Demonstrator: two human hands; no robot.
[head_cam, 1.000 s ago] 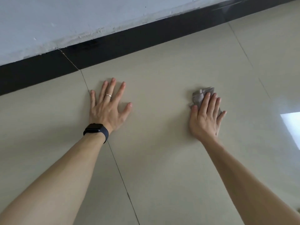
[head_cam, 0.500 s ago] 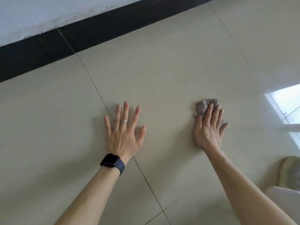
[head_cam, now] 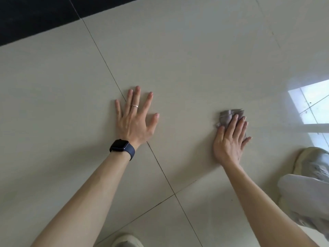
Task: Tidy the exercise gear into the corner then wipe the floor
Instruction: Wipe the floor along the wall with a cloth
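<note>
A small grey cloth [head_cam: 226, 117] lies crumpled on the beige tiled floor [head_cam: 187, 68]. My right hand [head_cam: 229, 139] presses flat on it with straight fingers, covering its near part. My left hand [head_cam: 134, 120] rests flat on the floor with fingers spread, a dark watch on its wrist and a ring on one finger. It lies across a tile joint, well to the left of the cloth. No exercise gear is in view.
A black skirting strip [head_cam: 35, 16] runs along the top left. My light shoes show at the right edge [head_cam: 313, 163] and bottom centre [head_cam: 127, 240], with a pale trouser leg [head_cam: 308, 196] by the right one. A bright window reflection [head_cam: 313, 102] lies on the floor at right.
Both hands have slid back over the floor, away from the skirting, the right one dragging the cloth with it. The white wall has left the view and my shoes have come in.
</note>
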